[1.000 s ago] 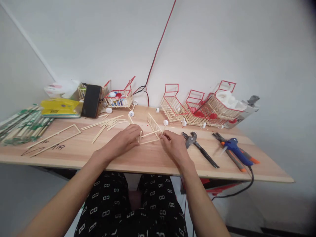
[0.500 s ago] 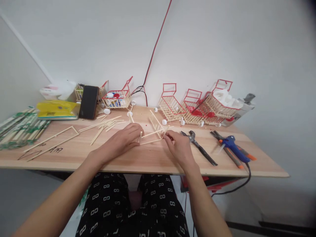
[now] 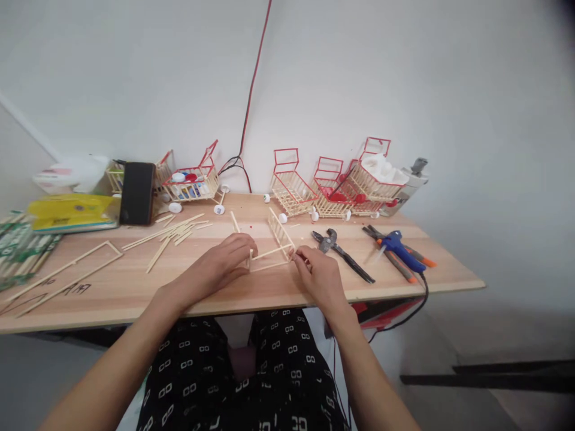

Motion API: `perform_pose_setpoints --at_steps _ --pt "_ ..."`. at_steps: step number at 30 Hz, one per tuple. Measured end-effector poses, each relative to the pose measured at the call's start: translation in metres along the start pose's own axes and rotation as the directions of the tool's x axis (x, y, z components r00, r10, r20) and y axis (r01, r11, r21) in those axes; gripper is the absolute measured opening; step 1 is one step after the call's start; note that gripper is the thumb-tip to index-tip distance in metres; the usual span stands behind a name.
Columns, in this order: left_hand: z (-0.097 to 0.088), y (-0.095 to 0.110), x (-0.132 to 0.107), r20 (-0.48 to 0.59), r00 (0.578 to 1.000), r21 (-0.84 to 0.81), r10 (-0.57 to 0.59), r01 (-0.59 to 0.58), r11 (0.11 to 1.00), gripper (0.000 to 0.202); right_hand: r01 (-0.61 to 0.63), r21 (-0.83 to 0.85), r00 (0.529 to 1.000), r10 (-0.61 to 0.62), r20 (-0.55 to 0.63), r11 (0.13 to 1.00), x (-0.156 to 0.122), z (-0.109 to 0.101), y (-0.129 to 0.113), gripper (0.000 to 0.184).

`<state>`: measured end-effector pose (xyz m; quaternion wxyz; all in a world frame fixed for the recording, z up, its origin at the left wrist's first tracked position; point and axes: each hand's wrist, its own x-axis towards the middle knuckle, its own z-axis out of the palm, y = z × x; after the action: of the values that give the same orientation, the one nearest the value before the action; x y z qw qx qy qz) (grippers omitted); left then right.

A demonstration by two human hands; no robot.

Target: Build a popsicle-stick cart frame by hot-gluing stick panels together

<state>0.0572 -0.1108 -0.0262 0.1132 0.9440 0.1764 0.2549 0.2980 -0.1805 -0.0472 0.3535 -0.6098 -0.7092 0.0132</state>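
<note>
A small open frame of thin wooden sticks [image 3: 280,230] stands on the table between my hands. My left hand [image 3: 230,258] is closed around its left side, the fingers partly hiding the stick ends there. At its near right corner, my right hand [image 3: 316,270] pinches the frame between thumb and fingertips. One stick crosses the front of the frame from hand to hand. Just right of my right hand lie black-handled pliers [image 3: 345,256]. Loose wooden sticks [image 3: 173,234] are strewn to the left of my left hand.
Finished miniature carts [image 3: 294,185] with red rims line the wall. A blue glue gun [image 3: 401,250] rests on orange-handled pliers [image 3: 404,270] at the right. Leftward are a phone [image 3: 137,193], a yellow packet [image 3: 74,212], bundled sticks [image 3: 27,248] and a long stick frame [image 3: 85,258].
The view has turned slightly to the right, so the table's things sit further left. Both hands keep hold of the stick frame in nearly the same pose.
</note>
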Motion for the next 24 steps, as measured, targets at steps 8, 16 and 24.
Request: perform_pose_setpoints --at_steps 8,16,24 --pt "0.003 -0.013 0.004 -0.018 1.000 -0.032 0.014 -0.014 0.999 0.018 -0.010 0.035 1.000 0.011 -0.023 0.999 0.005 0.006 0.006 0.021" --pt "-0.035 -0.045 0.031 -0.016 1.000 0.093 0.023 -0.022 0.995 0.018 0.065 0.035 0.995 -0.063 -0.078 0.997 0.066 0.009 0.004 0.019" --pt "-0.065 -0.094 0.052 -0.030 0.998 0.188 0.061 -0.054 0.981 0.022 0.125 0.043 0.985 -0.119 -0.126 0.991 0.128 0.024 0.001 0.022"
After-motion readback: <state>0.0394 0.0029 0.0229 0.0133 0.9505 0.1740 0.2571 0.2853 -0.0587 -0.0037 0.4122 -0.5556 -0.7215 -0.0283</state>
